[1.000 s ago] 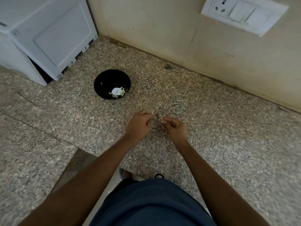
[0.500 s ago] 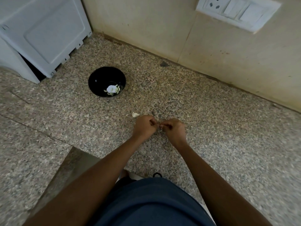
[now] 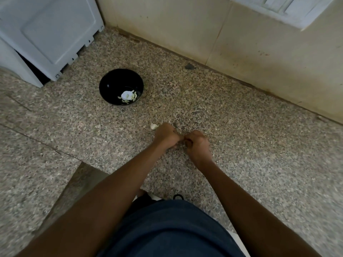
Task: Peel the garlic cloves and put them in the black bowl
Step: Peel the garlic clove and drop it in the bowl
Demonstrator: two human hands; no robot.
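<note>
Dark-blue cloth of the person's garment [image 3: 167, 229] fills the nearest ground, with two bare forearms reaching forward over the speckled granite counter [image 3: 259, 164]. Left hand [image 3: 166, 136] and right hand [image 3: 197, 143] meet knuckle to knuckle above the counter, both with fingers curled tight. Whatever is pinched between them is hidden by the fingers; a garlic clove cannot be confirmed there.

One loose garlic clove [image 3: 154, 126], pale and small, lies on the counter just beside the left hand, on its far left side. Whether it is peeled cannot be told.

Further back and to the left stands one black bowl [image 3: 111, 84], upright, well apart from the hands. Contents: a white clump of garlic [image 3: 127, 94] with several pale slivers beside it, gathered at the near right of the bowl's floor; the pieces are too small to count.

Beyond the bowl, one white appliance [image 3: 46, 28] occupies the far left corner. A cream wall [image 3: 204, 30] closes the back, carrying one white switch plate [image 3: 289, 8] at the upper right, partly cut off by the frame edge.
</note>
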